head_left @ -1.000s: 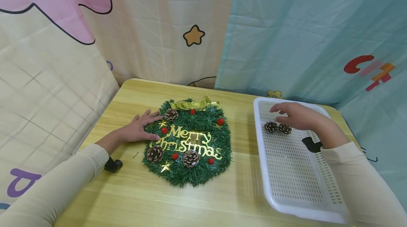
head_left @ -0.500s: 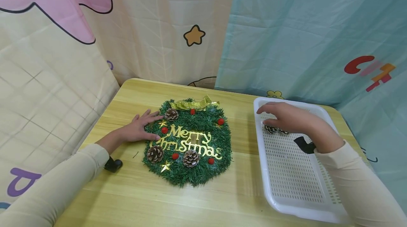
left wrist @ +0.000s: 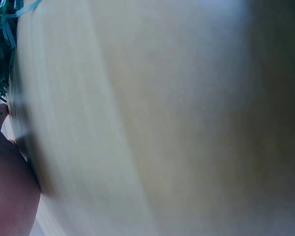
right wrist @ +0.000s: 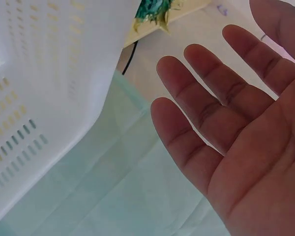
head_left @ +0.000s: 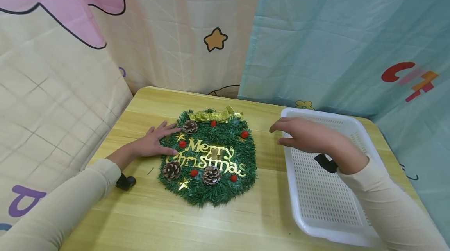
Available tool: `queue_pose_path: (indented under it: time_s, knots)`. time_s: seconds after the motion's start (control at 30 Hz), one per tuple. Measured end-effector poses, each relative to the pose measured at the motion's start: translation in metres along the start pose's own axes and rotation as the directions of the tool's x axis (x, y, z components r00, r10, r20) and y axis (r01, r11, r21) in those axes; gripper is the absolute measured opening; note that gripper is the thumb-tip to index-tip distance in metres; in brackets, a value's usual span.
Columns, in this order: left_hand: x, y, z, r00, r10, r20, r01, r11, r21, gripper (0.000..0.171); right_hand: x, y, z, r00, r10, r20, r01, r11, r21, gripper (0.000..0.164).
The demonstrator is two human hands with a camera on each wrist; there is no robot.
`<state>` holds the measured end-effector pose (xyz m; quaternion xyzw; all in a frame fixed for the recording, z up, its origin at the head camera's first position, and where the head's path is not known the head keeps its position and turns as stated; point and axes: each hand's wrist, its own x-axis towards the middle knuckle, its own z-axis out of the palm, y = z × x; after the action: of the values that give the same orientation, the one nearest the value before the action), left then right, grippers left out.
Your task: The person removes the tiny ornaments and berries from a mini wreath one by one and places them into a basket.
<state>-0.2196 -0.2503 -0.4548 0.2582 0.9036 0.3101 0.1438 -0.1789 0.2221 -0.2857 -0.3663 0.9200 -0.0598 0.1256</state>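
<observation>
The wreath [head_left: 226,133] lies flat on the bench [head_left: 260,212], left of the white basket [head_left: 292,188], and the dressing of it looks well along, to judge by how much it carries. The gold lettering [head_left: 202,160] crosses its middle, a gold ribbon [head_left: 212,116] sits at the far edge, and red balls [head_left: 233,178] and gold stars [head_left: 183,184] are dotted about the greenery. Three pine cones [head_left: 211,175] are on it, two down the left side and one at the near edge. The right side bears no cone, so there may be room for more there, though whether any is wanted is a guess. (Nor can I tell whether the pieces are fixed or only laid on.) The far part of the basket is partly hidden, so what remains in it is unclear.

The left hand [head_left: 154,143] rests at the wreath's left edge, its fingers [head_left: 171,130] spread, one tip just beside the upper cone and the thumb by the start of the lower word. It grips nothing. The right hand [head_left: 306,133] hovers over the basket's left rim, its fingers apart and only gently bent, with nothing seen in the palm.
</observation>
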Motion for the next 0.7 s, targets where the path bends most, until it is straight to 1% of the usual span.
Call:
queue_pose_path:
  time_s: [0.4, 0.57, 0.7]
  knots:
    - [0.000, 0.000, 0.000, 1.000, 0.006, -0.003, -0.006, 1.000, -0.008, 0.086, 0.015, -0.024, 0.006, 0.993, -0.114, 0.016, 0.114, 0.993, 0.022, 0.033]
    - [0.000, 0.000, -0.001, 1.000, 0.003, -0.002, -0.003, 1.000, -0.006, 0.086, 0.025, -0.031, 0.009, 0.987, -0.156, 0.048, 0.155, 0.988, 0.014, 0.032]
    - [0.000, 0.000, 0.000, 1.000, 0.003, -0.003, -0.003, 1.000, -0.009, 0.085, 0.031, -0.038, 0.014, 0.982, -0.172, 0.077, 0.172, 0.985, 0.006, 0.032]
